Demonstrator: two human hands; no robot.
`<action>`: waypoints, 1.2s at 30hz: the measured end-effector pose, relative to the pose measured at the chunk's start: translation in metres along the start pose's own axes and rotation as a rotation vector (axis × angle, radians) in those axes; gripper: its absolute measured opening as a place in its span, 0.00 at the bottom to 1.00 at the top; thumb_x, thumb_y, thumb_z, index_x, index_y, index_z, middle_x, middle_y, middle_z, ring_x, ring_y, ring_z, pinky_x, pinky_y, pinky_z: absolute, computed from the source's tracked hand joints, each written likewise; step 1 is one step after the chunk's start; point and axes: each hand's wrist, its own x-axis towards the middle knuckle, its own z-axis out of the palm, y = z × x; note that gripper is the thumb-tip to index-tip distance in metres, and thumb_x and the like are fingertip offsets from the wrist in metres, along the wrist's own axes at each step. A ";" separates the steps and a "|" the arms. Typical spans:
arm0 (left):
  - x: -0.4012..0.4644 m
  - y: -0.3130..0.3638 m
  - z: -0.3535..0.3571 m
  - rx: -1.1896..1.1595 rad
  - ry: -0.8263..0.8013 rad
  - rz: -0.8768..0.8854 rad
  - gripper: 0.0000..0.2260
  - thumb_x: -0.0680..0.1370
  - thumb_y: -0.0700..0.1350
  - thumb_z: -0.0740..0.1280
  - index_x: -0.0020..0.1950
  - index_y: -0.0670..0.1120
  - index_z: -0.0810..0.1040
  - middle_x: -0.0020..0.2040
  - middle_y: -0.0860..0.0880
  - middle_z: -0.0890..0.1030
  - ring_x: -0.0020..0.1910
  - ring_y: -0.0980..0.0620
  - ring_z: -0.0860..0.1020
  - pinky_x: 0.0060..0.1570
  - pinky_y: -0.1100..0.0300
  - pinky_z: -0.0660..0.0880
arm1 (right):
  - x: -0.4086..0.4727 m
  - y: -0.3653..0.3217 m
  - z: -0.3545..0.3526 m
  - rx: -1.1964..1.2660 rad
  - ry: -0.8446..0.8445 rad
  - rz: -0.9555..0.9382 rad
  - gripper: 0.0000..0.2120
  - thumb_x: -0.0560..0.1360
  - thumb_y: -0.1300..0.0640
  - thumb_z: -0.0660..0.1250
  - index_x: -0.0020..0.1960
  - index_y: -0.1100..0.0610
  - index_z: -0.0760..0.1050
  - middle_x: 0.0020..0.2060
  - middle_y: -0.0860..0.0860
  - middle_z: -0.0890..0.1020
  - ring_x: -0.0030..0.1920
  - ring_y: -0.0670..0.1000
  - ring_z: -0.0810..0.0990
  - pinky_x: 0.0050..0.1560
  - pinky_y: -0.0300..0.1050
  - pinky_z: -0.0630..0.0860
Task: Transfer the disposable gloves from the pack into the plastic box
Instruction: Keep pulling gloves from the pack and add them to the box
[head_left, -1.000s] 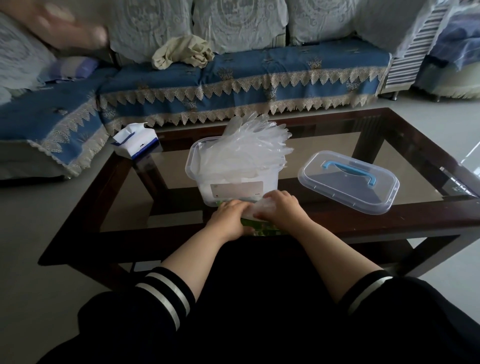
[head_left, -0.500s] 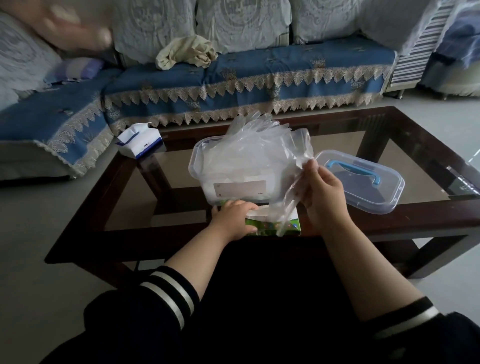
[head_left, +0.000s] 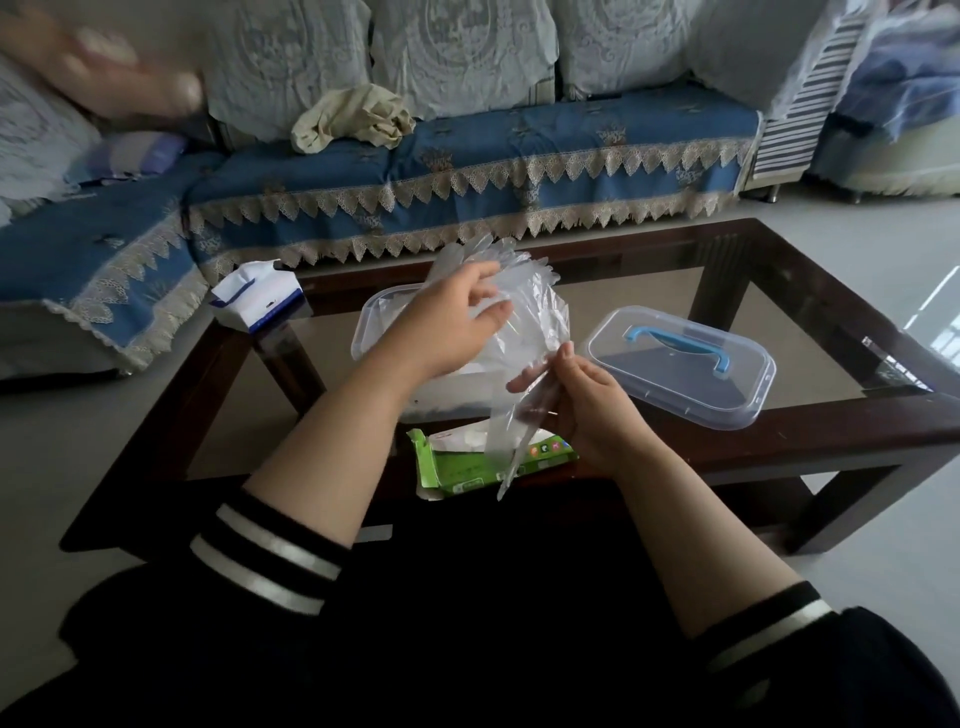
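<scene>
While right hand (head_left: 587, 410) pinches glove (head_left: 506, 415), left hand (head_left: 447, 327) seemingly touches it.

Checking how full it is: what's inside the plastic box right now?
A bunch of clear gloves stands in the plastic box, fingers poking above its rim. The left hand and gloves cover the interior, so the bottom is hidden.

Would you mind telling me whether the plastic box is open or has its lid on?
Open. The plastic box has no lid on; its clear lid, with a blue handle, lies flat on the glass table to its right.
</scene>
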 end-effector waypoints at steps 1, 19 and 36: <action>0.005 0.006 -0.003 -0.034 -0.137 -0.059 0.24 0.81 0.51 0.65 0.76 0.49 0.64 0.69 0.47 0.74 0.64 0.53 0.72 0.58 0.58 0.67 | -0.001 0.000 0.000 0.006 -0.017 0.008 0.23 0.83 0.50 0.48 0.42 0.61 0.75 0.39 0.55 0.84 0.34 0.50 0.80 0.44 0.46 0.81; 0.063 0.036 -0.002 0.037 -0.161 0.101 0.13 0.78 0.43 0.67 0.61 0.51 0.70 0.48 0.46 0.83 0.37 0.52 0.77 0.39 0.57 0.72 | 0.017 0.001 -0.016 0.133 0.393 0.036 0.21 0.75 0.71 0.62 0.65 0.61 0.65 0.37 0.56 0.80 0.29 0.49 0.77 0.43 0.48 0.80; 0.081 -0.093 -0.008 -0.018 0.575 -0.399 0.10 0.80 0.38 0.56 0.61 0.46 0.66 0.56 0.44 0.77 0.48 0.43 0.76 0.43 0.51 0.72 | 0.028 0.025 -0.017 -0.683 0.355 0.040 0.07 0.77 0.57 0.64 0.54 0.54 0.74 0.36 0.50 0.82 0.34 0.47 0.79 0.43 0.48 0.80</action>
